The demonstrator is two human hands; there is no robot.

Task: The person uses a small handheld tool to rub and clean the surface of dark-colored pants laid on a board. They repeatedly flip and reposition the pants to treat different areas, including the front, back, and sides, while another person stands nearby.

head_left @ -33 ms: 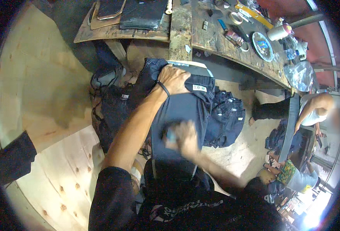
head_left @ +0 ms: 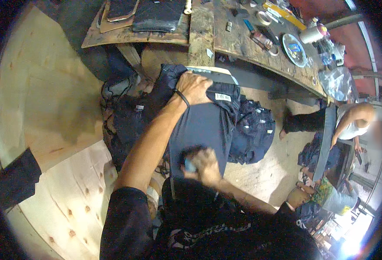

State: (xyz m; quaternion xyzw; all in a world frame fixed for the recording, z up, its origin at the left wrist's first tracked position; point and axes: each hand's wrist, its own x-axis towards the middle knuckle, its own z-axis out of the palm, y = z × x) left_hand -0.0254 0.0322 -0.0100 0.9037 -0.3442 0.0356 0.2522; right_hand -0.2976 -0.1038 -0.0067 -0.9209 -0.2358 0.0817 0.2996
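Note:
A dark navy garment (head_left: 202, 125) with a white label near its far end is stretched flat in front of me over a pale-edged board (head_left: 215, 70). My left hand (head_left: 193, 88) presses on its far end, fingers bent around a fold beside the label. Closer to my body, my right hand (head_left: 207, 168) is closed on a dark object with a light-blue part (head_left: 190, 165), held against the cloth. Motion blur keeps me from telling what kind of object it is.
Dark garments (head_left: 254, 134) lie in a pile right of the board. Ahead, a worn wooden table (head_left: 234, 43) carries tape rolls, a metal plate (head_left: 294, 50) and a thread cone (head_left: 313, 34). Plywood sheets (head_left: 69, 190) stand at left. Two people (head_left: 353, 121) work at far right.
My right hand has slid a little toward my body over the cloth with the object in it. My left hand keeps its place on the garment.

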